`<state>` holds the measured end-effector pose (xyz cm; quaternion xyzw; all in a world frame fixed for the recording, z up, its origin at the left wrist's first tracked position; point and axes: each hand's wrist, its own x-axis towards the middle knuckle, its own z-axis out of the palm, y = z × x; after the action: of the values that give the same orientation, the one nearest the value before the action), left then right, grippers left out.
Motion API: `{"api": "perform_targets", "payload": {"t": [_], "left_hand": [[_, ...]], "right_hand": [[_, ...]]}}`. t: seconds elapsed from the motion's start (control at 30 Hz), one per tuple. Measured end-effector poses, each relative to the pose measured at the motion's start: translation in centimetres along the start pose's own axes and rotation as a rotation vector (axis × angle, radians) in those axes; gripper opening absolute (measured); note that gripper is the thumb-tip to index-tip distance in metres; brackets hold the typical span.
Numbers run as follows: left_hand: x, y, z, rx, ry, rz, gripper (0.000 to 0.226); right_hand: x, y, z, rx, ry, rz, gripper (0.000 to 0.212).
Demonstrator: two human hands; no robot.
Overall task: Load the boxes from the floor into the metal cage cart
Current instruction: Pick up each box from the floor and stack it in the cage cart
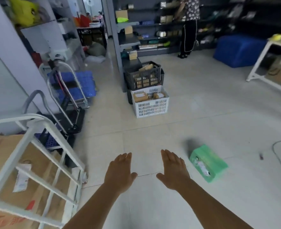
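Observation:
A green box (208, 162) with a white label lies on the tiled floor to the right of my hands. My left hand (120, 172) and my right hand (173, 171) are stretched out over the floor, fingers straight, palms facing each other, holding nothing. The right hand is a short way left of the green box and does not touch it. The white metal cage cart (37, 164) stands at the lower left, with large brown cardboard boxes (5, 156) inside it.
A white crate (150, 103) and a black crate (143, 76) of parcels stand ahead by grey shelving. Folding hand trolleys (70, 96) lean at the left. A blue bin (239, 50), a white table (269, 63) and a person (189, 25) are at the back right.

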<state>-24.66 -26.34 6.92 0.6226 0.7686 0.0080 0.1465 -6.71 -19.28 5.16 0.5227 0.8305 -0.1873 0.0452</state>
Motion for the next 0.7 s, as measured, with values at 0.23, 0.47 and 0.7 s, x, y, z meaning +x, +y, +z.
{"api": "perform_targets", "payload": {"t": [0.23,0.47,0.7], "left_hand": [[10.5,4.7,1.5,-0.045,-0.106,0.200,0.074],[21.3,7.4,1.2,-0.044,-0.184,0.357,0.071],[29.1,11.8,2.5,-0.022,-0.285,0.471,0.072]], "right_hand": [[2.7,8.0,0.0,0.025,-0.013,0.291,0.090],[7.5,12.0,-0.7,0.124,0.056,0.557,0.091],[10.2,16.6,-0.6,0.225,0.085,0.776,0.089]]}}
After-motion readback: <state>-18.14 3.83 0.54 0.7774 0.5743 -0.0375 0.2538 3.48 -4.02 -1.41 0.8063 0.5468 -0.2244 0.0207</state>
